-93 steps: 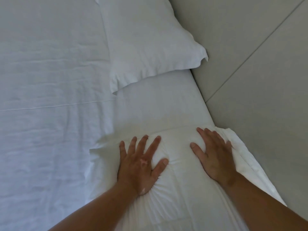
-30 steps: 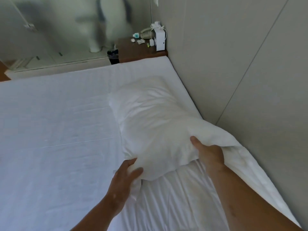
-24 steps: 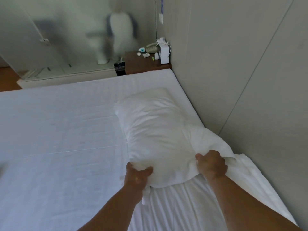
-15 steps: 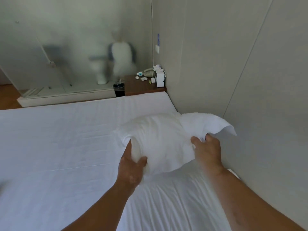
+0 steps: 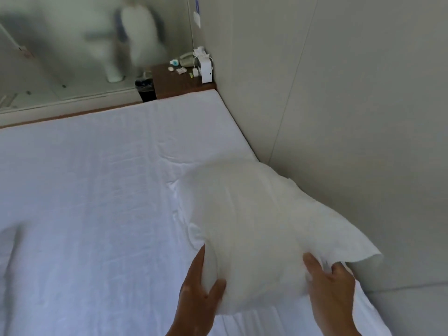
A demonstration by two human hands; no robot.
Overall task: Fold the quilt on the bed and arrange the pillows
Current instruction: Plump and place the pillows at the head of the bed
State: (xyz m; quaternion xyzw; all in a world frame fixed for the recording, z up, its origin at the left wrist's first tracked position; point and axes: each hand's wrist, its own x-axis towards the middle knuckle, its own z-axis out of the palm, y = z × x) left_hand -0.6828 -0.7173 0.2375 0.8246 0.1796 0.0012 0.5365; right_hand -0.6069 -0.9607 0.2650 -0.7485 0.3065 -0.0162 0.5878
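A white pillow point(image 5: 254, 226) is held up off the bed, close to the wall on the right. My left hand point(image 5: 198, 297) grips its near left corner, thumb on top of the cloth. My right hand point(image 5: 332, 287) grips its near right edge, where the loose flap of the pillowcase sticks out to the right. Under the pillow lies a second white pillow point(image 5: 266, 323), mostly hidden. The bed point(image 5: 84, 202) is covered with a flat white sheet. No quilt shows in this view.
A beige panelled wall point(image 5: 339, 117) runs along the bed's right side. Beyond the far corner stands a brown nightstand point(image 5: 179, 81) with a phone, a white box and small items, and a black bin point(image 5: 145, 90) beside it. A frosted glass partition fills the far left.
Both hands moved from pressing on the near pillow to the far pillow, took hold of its near edge, then lifted it off the sheet and drew it towards me.
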